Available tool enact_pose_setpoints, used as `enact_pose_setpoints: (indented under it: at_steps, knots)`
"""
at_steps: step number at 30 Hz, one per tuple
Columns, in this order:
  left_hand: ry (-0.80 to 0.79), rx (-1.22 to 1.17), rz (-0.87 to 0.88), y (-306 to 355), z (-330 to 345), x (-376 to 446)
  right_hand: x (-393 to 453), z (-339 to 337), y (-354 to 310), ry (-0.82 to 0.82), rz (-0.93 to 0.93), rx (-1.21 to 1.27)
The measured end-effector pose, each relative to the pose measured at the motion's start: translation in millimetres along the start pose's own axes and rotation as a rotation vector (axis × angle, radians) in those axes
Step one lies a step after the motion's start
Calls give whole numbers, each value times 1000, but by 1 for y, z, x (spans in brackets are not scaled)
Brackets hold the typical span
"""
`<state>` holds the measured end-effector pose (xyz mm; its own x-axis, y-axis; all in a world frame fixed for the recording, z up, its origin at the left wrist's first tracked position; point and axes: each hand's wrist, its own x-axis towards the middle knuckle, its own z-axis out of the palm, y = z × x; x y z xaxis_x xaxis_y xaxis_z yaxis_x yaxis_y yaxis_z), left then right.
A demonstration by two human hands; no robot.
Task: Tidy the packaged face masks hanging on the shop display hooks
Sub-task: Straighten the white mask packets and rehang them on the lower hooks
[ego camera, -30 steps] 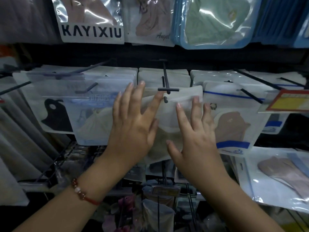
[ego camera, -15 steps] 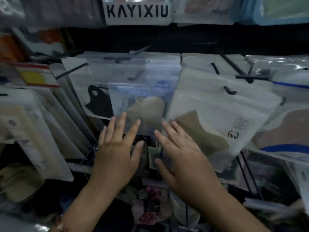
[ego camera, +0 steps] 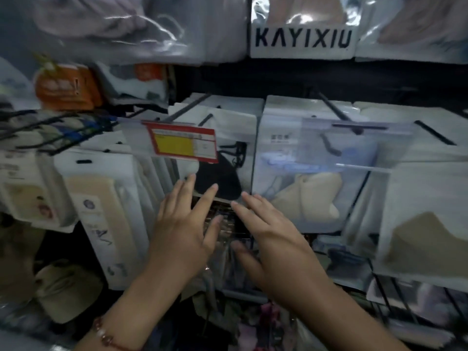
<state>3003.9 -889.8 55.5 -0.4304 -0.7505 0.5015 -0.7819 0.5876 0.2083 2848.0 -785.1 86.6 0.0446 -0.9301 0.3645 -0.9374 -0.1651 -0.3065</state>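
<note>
Two hands, left hand [ego camera: 181, 231] and right hand [ego camera: 272, 239], both flat-fingered, holding nothing (blurry). Black mask pack [ego camera: 220, 181] hangs just above the left fingertips, beige mask pack [ego camera: 304, 196] up-right of the right; left nearer.

Black mask pack [ego camera: 217, 178] hangs on hook beside beige mask pack [ego camera: 304, 196], right of it; tan mask pack [ego camera: 425, 239] tilted at far right.

A shop. Rows of packaged face masks [ego camera: 298, 173] hung on display hooks [ego camera: 339, 110]. Red-and-yellow price tag [ego camera: 181, 143] clipped in front.
</note>
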Motion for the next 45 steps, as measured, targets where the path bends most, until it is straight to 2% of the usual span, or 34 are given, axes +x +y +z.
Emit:
enact_pose_setpoints:
  at_steps: [4, 6, 10, 13, 16, 19, 22, 26, 30, 35, 38, 45]
  knots:
    - [26, -13, 60, -25, -1, 10, 22, 18, -13, 53, 71, -7]
    - [16, -35, 74, -34, -2, 18, 33, 21, -15, 44, 171, 42]
    - [-54, -152, 23, -48, 1, 33, 49, 26, -11, 113, 312, 42]
    - [-65, -287, -6, -56, 6, 43, 59, 32, -9, 211, 378, 183]
    - [-14, -454, 4, -57, 9, 50, 69, 34, -9, 316, 434, 436]
    - [25, -674, -74, -59, 12, 57, 79, 37, -8, 380, 469, 569]
    - [-11, -817, -178, -60, 15, 65, 87, 39, -9, 420, 512, 619]
    - [-10, -932, -273, -61, 7, 68, 89, 39, -9, 486, 575, 639]
    - [-78, -1030, -288, -65, 1, 65, 83, 36, -12, 600, 605, 689]
    - [-108, -1185, -360, -67, -1, 62, 73, 24, -18, 586, 585, 776]
    - [-90, -1239, -366, -63, -12, 54, 67, 12, -22, 556, 553, 930]
    - [-126, -1348, -377, -59, -39, 32, 46, -27, -42, 354, 592, 1214]
